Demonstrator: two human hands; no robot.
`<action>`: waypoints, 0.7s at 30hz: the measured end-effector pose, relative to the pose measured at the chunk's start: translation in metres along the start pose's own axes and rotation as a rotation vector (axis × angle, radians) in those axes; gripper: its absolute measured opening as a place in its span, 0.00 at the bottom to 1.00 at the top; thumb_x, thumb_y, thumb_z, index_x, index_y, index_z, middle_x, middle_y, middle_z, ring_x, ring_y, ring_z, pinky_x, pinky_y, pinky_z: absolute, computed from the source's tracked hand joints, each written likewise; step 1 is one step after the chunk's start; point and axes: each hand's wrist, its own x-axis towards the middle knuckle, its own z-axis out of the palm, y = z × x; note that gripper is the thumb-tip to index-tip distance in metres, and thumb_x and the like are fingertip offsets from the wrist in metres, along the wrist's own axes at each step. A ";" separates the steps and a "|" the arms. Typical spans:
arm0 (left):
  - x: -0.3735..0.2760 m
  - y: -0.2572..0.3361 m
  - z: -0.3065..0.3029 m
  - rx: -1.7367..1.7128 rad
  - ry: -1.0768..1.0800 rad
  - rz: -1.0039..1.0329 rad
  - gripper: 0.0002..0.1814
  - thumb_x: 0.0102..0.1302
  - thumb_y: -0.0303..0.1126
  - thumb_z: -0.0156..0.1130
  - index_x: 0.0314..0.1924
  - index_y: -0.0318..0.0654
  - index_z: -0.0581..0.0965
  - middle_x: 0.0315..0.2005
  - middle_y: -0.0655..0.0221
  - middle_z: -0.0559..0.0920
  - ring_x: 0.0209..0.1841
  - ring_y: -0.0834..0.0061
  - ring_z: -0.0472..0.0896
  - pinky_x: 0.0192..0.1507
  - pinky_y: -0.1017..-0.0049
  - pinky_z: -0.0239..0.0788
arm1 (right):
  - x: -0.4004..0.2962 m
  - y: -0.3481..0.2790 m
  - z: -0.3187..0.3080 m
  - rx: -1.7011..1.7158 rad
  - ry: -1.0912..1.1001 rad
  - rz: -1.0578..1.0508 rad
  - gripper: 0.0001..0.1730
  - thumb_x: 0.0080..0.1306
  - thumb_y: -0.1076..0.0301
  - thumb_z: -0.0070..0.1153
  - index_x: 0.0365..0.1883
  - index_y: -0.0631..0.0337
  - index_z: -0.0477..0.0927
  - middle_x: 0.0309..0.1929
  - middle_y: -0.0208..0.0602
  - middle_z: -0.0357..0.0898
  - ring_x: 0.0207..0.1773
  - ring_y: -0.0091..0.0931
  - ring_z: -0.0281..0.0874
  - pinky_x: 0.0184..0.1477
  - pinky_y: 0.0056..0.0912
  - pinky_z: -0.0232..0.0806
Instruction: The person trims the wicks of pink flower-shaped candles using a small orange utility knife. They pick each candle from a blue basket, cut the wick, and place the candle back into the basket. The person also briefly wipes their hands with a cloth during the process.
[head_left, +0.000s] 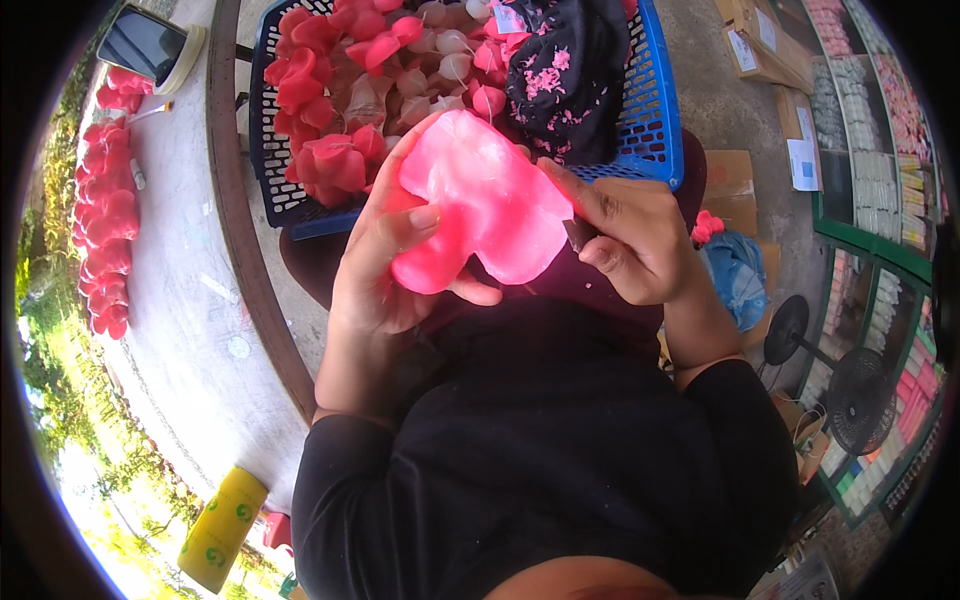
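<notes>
My left hand (390, 247) cradles a glossy pink lobed piece, apparently wax (487, 202), with the thumb on its near face and fingers behind it. At its right edge, my right hand (637, 232) grips a small dark tool, perhaps a knife (578, 232), between thumb and fingers. The tool's working end is hidden or too small to make out. Beyond both hands stands a blue plastic basket (652, 127) holding pink lobed pieces (330, 161) and pale rounded pieces with strings (454, 66). A black cloth (559, 112) strewn with pink shavings (551, 75) covers its right side.
On the left, a pale table (180, 225) carries a row of pink pieces (109, 232), a phone (142, 45) and a yellow roll (223, 529). To the right are cardboard boxes (731, 169), a blue plastic bag (731, 277), black fans (855, 401) and stocked shelves (862, 240).
</notes>
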 end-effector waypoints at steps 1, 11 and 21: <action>0.000 0.000 0.000 0.032 -0.010 0.010 0.40 0.54 0.29 0.53 0.67 0.36 0.51 0.56 0.48 0.67 0.52 0.52 0.75 0.30 0.60 0.82 | -0.001 0.000 0.001 -0.002 0.007 -0.003 0.33 0.69 0.49 0.42 0.59 0.73 0.68 0.14 0.30 0.66 0.17 0.24 0.66 0.23 0.26 0.58; -0.002 0.001 0.002 0.171 -0.101 -0.038 0.44 0.49 0.29 0.56 0.66 0.32 0.51 0.54 0.49 0.69 0.49 0.53 0.78 0.27 0.64 0.81 | -0.002 -0.010 -0.004 0.179 -0.048 0.075 0.26 0.65 0.60 0.51 0.59 0.61 0.71 0.28 0.38 0.79 0.23 0.27 0.73 0.28 0.26 0.65; 0.012 -0.008 -0.005 0.050 0.099 -0.083 0.32 0.63 0.39 0.47 0.66 0.39 0.55 0.58 0.56 0.67 0.58 0.58 0.71 0.43 0.50 0.76 | -0.002 0.029 0.018 1.066 0.152 0.608 0.31 0.70 0.53 0.46 0.65 0.62 0.60 0.20 0.19 0.61 0.18 0.10 0.53 0.20 0.14 0.47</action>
